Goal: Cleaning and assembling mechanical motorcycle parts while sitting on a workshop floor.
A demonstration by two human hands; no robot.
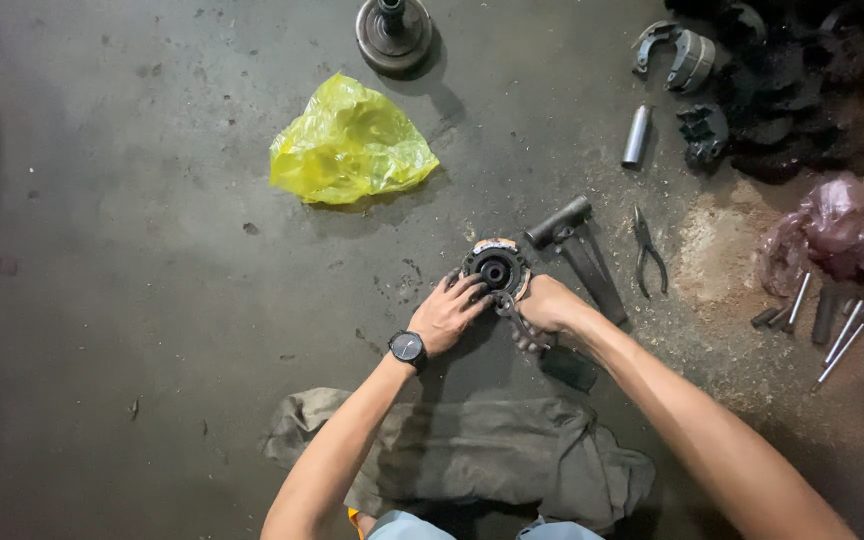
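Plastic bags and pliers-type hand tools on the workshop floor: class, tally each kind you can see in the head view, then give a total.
Yellow plastic bag: 1
Pink plastic bag: 1
Pliers lying free on the floor: 1
Pliers at the hands, beside the round black part: 1
Total: 4

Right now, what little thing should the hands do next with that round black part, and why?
Probably squeeze the pliers a bit more. The left hand steadies the round black part on the floor, and the right hand already has the pliers' tips at its rim, so the tool looks set to grip.
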